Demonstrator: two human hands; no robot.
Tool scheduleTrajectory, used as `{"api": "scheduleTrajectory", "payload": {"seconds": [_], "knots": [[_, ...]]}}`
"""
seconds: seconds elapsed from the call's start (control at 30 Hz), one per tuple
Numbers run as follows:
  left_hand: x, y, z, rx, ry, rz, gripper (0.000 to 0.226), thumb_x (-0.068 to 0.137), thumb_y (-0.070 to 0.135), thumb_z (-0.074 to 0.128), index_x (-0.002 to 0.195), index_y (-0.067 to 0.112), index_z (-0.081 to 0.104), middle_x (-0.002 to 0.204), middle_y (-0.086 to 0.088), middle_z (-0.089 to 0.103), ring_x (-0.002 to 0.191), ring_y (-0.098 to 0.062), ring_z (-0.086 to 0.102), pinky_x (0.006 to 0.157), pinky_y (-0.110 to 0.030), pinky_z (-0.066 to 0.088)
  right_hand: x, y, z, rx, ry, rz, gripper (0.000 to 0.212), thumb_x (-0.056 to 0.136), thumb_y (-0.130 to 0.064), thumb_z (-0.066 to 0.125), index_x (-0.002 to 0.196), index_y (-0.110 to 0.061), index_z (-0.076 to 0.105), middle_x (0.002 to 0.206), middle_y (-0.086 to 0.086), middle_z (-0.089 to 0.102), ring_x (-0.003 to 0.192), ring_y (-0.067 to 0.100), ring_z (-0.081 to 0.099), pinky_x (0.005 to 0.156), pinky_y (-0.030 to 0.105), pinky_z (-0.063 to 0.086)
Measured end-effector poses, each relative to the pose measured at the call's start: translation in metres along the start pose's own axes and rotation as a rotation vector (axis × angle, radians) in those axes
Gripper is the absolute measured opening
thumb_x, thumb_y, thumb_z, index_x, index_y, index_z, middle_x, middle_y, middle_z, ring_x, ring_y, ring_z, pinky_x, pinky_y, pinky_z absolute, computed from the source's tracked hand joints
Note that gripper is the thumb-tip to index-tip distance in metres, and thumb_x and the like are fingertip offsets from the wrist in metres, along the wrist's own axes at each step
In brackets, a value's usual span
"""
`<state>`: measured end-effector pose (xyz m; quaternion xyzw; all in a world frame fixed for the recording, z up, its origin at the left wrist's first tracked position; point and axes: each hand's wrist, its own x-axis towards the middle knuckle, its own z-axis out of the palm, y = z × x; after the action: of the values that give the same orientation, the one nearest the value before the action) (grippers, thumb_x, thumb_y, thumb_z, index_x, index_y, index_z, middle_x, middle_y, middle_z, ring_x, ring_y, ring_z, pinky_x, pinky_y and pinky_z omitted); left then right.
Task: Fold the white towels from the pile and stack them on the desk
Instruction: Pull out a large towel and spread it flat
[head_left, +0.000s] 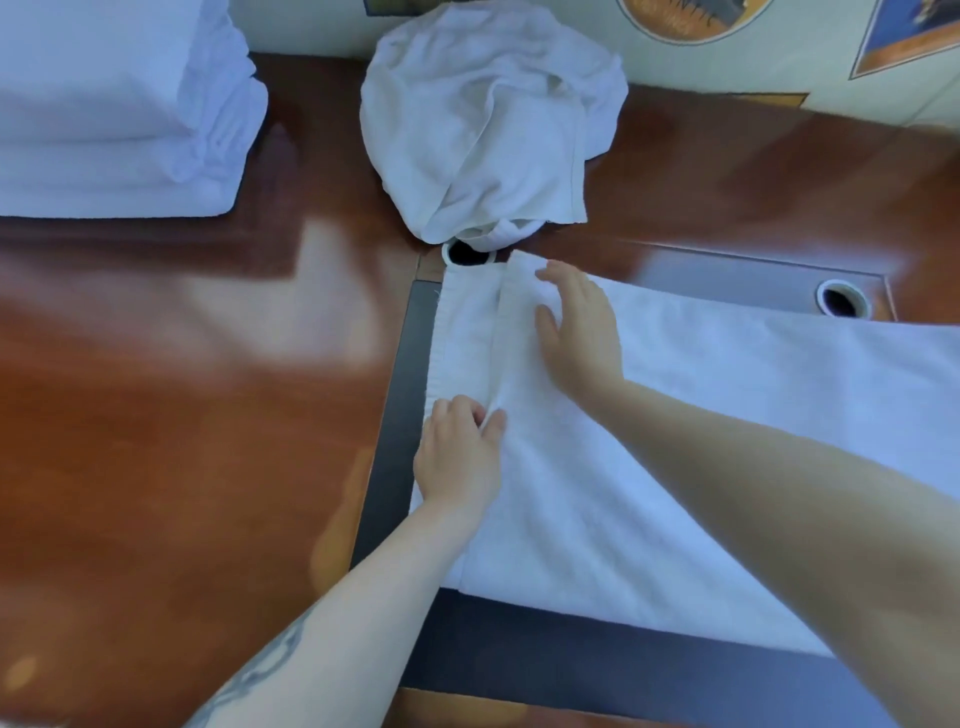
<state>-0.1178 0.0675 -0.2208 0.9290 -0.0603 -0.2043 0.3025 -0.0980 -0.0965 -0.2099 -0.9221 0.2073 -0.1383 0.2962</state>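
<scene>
A white towel (701, 415) lies spread flat over the dark desk pad (519, 654), with a folded layer ending near its left edge. My left hand (457, 457) pinches the near corner of that folded layer between thumb and fingers. My right hand (576, 327) lies flat with straight fingers on the far part of the same layer, pressing it down. A crumpled pile of white towels (488, 119) sits at the back of the brown desk (182, 441). A stack of folded white towels (114, 109) stands at the back left.
Two round cable holes (465, 252) (841, 301) open in the desk behind the towel, one in a grey strip (727, 280). A wall with pictures (685, 21) runs along the back.
</scene>
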Motion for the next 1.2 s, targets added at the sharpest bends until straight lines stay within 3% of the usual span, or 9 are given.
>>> {"api": "scheduleTrajectory", "payload": {"seconds": [0.07, 0.17, 0.23, 0.4, 0.5, 0.57, 0.67, 0.77, 1.2], "knots": [[0.001, -0.003, -0.003, -0.004, 0.0, 0.012, 0.023, 0.099, 0.038, 0.047, 0.085, 0.02, 0.041, 0.08, 0.007, 0.048, 0.072, -0.016, 0.046, 0.054, -0.029, 0.027, -0.039, -0.006, 0.007, -0.082, 0.02, 0.042, 0.044, 0.093, -0.011, 0.049, 0.137, -0.011, 0.05, 0.15, 0.004, 0.042, 0.143, 0.021, 0.032, 0.12, 0.038, 0.009], [0.004, -0.002, -0.005, 0.031, -0.024, 0.007, 0.019, 0.1, 0.035, 0.046, 0.093, 0.02, 0.038, 0.082, 0.006, 0.052, 0.069, -0.018, 0.047, 0.054, -0.033, 0.028, -0.074, -0.007, 0.021, -0.208, -0.207, 0.174, 0.059, 0.101, -0.033, 0.036, 0.156, -0.022, 0.016, 0.164, -0.003, 0.004, 0.151, 0.014, -0.005, 0.12, 0.039, -0.011], [0.004, 0.002, -0.004, 0.027, -0.019, 0.002, 0.016, 0.101, 0.032, 0.048, 0.106, 0.02, 0.04, 0.099, 0.004, 0.059, 0.081, -0.021, 0.052, 0.062, -0.033, 0.034, -0.079, -0.007, 0.021, -0.278, -0.314, 0.179, 0.063, 0.103, -0.042, 0.028, 0.157, -0.026, 0.001, 0.164, -0.004, -0.011, 0.149, 0.014, -0.016, 0.12, 0.041, -0.013], [-0.01, -0.002, 0.001, -0.005, 0.05, 0.086, 0.039, 0.102, 0.025, 0.042, 0.139, 0.018, 0.03, 0.115, -0.011, 0.06, 0.095, -0.035, 0.059, 0.073, -0.041, 0.046, -0.135, 0.009, -0.005, -0.35, -0.273, 0.05, 0.059, 0.103, -0.04, 0.024, 0.157, -0.027, 0.005, 0.163, -0.006, -0.013, 0.147, 0.015, -0.022, 0.119, 0.042, -0.016], [-0.013, -0.002, 0.002, -0.055, 0.127, 0.083, 0.057, 0.093, 0.014, 0.056, 0.145, 0.014, 0.03, 0.128, -0.018, 0.047, 0.109, -0.039, 0.05, 0.086, -0.05, 0.045, -0.189, 0.038, -0.022, -0.393, -0.33, 0.192, 0.063, 0.096, -0.053, 0.006, 0.156, -0.034, -0.006, 0.159, -0.01, -0.024, 0.14, 0.012, -0.036, 0.119, 0.043, -0.017], [-0.016, 0.015, 0.01, 0.036, 0.232, 0.241, 0.065, 0.084, 0.002, 0.064, 0.143, 0.007, 0.038, 0.142, -0.02, 0.04, 0.13, -0.039, 0.036, 0.105, -0.051, 0.033, -0.204, 0.056, -0.036, -0.393, -0.286, 0.311, 0.066, 0.092, -0.058, -0.001, 0.155, -0.037, -0.007, 0.158, -0.011, -0.026, 0.139, 0.01, -0.037, 0.118, 0.041, -0.019], [-0.042, 0.066, 0.053, 0.187, 0.032, 0.698, 0.06, 0.091, 0.009, 0.059, 0.147, 0.01, 0.039, 0.158, -0.012, 0.03, 0.148, -0.03, 0.017, 0.12, -0.043, 0.015, -0.218, 0.083, -0.061, -0.367, -0.18, 0.488, 0.061, 0.098, -0.054, 0.008, 0.155, -0.037, -0.005, 0.159, -0.01, -0.024, 0.141, 0.01, -0.034, 0.117, 0.038, -0.021], [-0.079, 0.108, 0.119, 0.475, -0.268, 1.011, 0.061, 0.103, 0.034, 0.038, 0.157, 0.02, 0.012, 0.165, -0.001, -0.002, 0.151, -0.021, -0.009, 0.121, -0.036, -0.002, -0.238, 0.12, -0.096, -0.396, -0.131, 0.638, 0.058, 0.102, -0.05, 0.015, 0.155, -0.037, -0.007, 0.161, -0.007, -0.021, 0.146, 0.014, -0.026, 0.117, 0.038, -0.017], [-0.091, 0.244, 0.263, 0.907, -0.58, 1.337, 0.059, 0.105, 0.044, 0.021, 0.155, 0.033, -0.008, 0.163, 0.008, -0.016, 0.15, -0.013, -0.015, 0.12, -0.038, -0.008, -0.29, 0.238, -0.199, -0.33, 0.044, 1.027, 0.069, 0.1, -0.058, 0.016, 0.156, -0.025, -0.009, 0.163, -0.001, -0.015, 0.15, 0.022, -0.015, 0.121, 0.047, -0.001]]}}
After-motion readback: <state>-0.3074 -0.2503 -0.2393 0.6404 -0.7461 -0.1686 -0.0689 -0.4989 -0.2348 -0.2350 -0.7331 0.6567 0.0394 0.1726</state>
